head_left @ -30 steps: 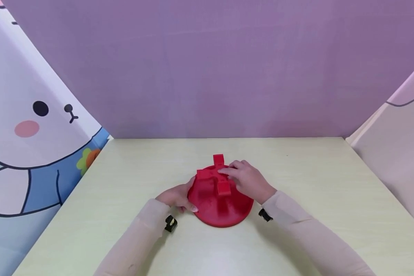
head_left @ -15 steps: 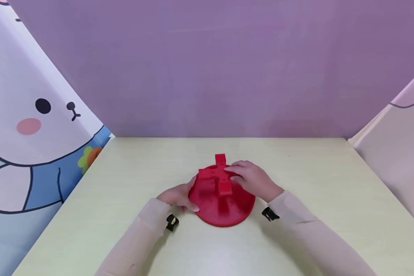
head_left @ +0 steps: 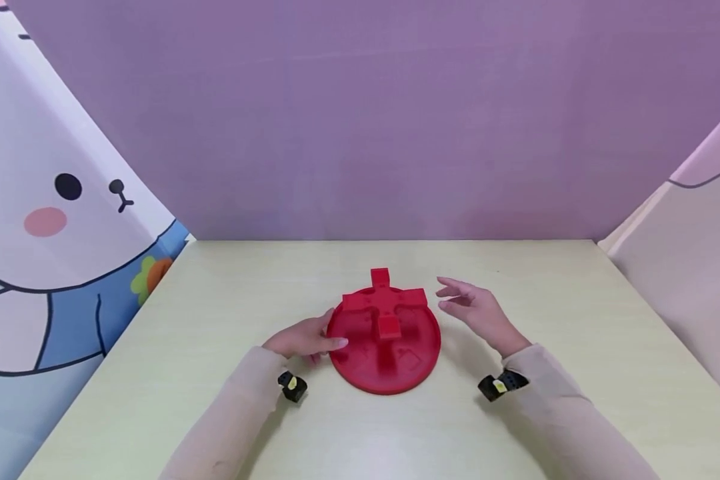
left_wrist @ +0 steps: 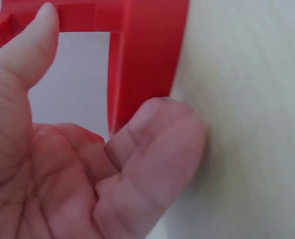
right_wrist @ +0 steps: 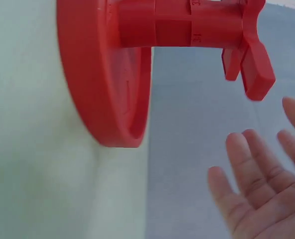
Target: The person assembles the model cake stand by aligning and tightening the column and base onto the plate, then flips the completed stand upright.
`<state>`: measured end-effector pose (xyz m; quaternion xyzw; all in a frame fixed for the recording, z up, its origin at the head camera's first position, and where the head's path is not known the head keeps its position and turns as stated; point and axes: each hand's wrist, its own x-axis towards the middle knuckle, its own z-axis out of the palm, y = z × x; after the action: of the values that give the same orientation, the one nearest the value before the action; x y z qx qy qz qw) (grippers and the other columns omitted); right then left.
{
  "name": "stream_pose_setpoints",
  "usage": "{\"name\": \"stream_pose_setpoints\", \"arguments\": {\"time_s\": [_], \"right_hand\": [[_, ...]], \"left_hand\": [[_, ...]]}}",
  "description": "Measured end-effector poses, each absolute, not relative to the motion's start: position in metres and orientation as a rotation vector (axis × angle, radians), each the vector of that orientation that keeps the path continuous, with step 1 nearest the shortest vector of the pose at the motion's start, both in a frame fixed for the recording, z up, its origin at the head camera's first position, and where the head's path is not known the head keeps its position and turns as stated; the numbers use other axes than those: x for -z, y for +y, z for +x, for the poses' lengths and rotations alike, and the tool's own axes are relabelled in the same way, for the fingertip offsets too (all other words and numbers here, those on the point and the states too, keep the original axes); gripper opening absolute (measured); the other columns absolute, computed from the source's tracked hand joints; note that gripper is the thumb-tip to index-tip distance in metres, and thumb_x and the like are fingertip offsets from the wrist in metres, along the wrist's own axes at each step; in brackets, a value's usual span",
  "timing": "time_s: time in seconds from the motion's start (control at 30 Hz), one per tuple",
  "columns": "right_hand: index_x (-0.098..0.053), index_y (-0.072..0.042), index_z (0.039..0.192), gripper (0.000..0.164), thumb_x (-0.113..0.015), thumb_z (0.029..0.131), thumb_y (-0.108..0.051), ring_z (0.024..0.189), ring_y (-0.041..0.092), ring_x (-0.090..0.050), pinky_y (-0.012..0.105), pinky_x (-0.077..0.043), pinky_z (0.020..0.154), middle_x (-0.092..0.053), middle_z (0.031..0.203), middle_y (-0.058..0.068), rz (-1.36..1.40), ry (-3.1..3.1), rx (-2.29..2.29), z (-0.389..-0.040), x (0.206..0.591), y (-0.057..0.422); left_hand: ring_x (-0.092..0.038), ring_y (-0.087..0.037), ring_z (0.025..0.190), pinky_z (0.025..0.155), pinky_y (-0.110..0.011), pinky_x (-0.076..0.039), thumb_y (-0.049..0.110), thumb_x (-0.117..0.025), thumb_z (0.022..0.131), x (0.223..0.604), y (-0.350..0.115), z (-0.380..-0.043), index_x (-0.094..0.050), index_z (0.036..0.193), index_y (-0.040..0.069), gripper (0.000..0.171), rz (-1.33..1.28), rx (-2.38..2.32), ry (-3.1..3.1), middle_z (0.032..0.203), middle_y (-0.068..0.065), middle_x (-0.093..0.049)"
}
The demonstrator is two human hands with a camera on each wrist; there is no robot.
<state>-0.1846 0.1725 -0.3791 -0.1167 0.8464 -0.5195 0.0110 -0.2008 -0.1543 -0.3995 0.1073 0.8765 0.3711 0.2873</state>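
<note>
A red plastic stand (head_left: 386, 302) rests upright on the table, with a round rimmed base, a central post and a cross-shaped top. At the base's left edge my left hand (head_left: 303, 337) holds the rim, its thumb reaching over the edge. Bent fingers lie against the rim (left_wrist: 150, 47) in the left wrist view. Off to the right of the cross, my right hand (head_left: 480, 313) is apart from the stand, fingers extended and loosely spread. The right wrist view shows the post (right_wrist: 180, 22) with small raised marks, and nothing in that hand.
The pale table (head_left: 246, 280) ends at a purple backdrop (head_left: 360, 120). A cartoon-printed cloth (head_left: 66, 267) hangs on the left and a pale cloth (head_left: 690, 267) on the right. Black wrist cameras (head_left: 293, 387) sit under the sleeves.
My right hand has left the cross's right arm and moved right, uncovering that arm. The left hand has stayed at the base's rim, and the stand has not visibly moved.
</note>
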Motion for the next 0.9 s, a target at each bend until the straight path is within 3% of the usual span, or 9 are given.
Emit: {"name": "stream_pose_setpoints", "arguments": {"time_s": [0.2,0.37,0.67,0.9], "right_hand": [[-0.038,0.004,0.143,0.056,-0.059,0.094,-0.012,0.092,0.031,-0.063,0.039,-0.051,0.084,-0.061,0.112,0.022,-0.178,2.437,1.679,-0.186,0.391,0.18],[-0.035,0.005,0.144,0.06,-0.059,0.093,-0.014,0.077,0.025,-0.064,0.037,-0.052,0.076,-0.064,0.099,0.014,-0.084,2.357,1.563,-0.185,0.397,0.179],[-0.029,0.009,0.144,0.065,-0.058,0.088,-0.006,0.07,0.021,-0.063,0.032,-0.05,0.068,-0.068,0.089,0.011,-0.068,2.295,1.429,-0.182,0.402,0.177],[-0.029,0.007,0.146,0.065,-0.059,0.09,-0.007,0.067,0.017,-0.062,0.031,-0.053,0.064,-0.065,0.079,0.006,-0.073,2.254,1.362,-0.181,0.408,0.174]], "left_hand": [[-0.055,-0.018,0.061,0.057,-0.028,-0.047,0.037,-0.065,0.09,0.4,-0.158,-0.201,-0.025,0.151,0.004,0.08,0.195,-1.048,2.311,0.075,-0.007,-0.06],[-0.058,-0.018,0.055,0.054,-0.026,-0.047,0.036,-0.064,0.09,0.405,-0.158,-0.201,-0.033,0.149,0.014,0.071,0.127,-1.171,2.192,0.074,-0.009,-0.065],[-0.061,-0.018,0.051,0.051,-0.025,-0.047,0.029,-0.067,0.088,0.41,-0.159,-0.199,-0.019,0.154,0.025,0.082,0.042,-1.271,2.08,0.072,-0.01,-0.066],[-0.063,-0.016,0.053,0.056,-0.03,-0.055,0.021,-0.074,0.084,0.415,-0.156,-0.202,-0.01,0.155,0.024,0.096,0.026,-1.325,2.017,0.071,-0.012,-0.066]]}}
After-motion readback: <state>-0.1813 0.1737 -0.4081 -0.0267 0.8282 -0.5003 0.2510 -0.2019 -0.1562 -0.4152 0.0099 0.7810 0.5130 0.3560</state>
